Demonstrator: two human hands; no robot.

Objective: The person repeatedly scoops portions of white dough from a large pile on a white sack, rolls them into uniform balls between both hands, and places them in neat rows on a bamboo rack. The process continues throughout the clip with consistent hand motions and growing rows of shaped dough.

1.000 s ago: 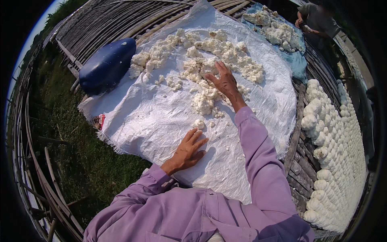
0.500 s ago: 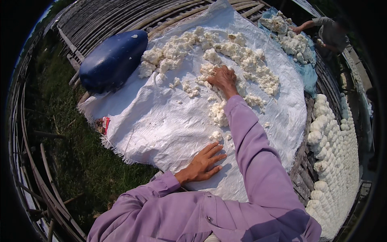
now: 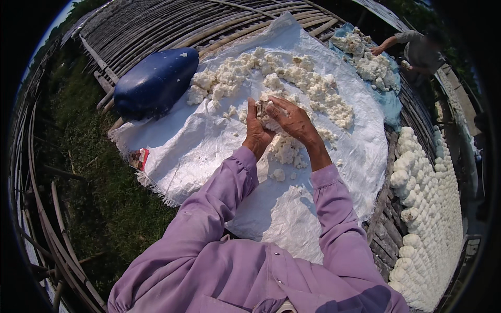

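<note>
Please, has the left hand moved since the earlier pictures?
Yes. Against the white sheet, the left hand has moved forward, away from the near edge, and now holds a pale clump with the right hand.

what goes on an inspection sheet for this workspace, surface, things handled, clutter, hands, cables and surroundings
Surface: white sheet, creased, frayed at its left edge, spread over a pole platform.
Things: loose white clumps on the sheet; rows of white balls to the right.
Clutter: blue container at the sheet's left; red scrap at its edge.
Hands: left hand and right hand hold one lump between them.
Cables: nothing seen.
Surroundings: grass at left; another person reaching toward clumps on a blue sheet.
</note>
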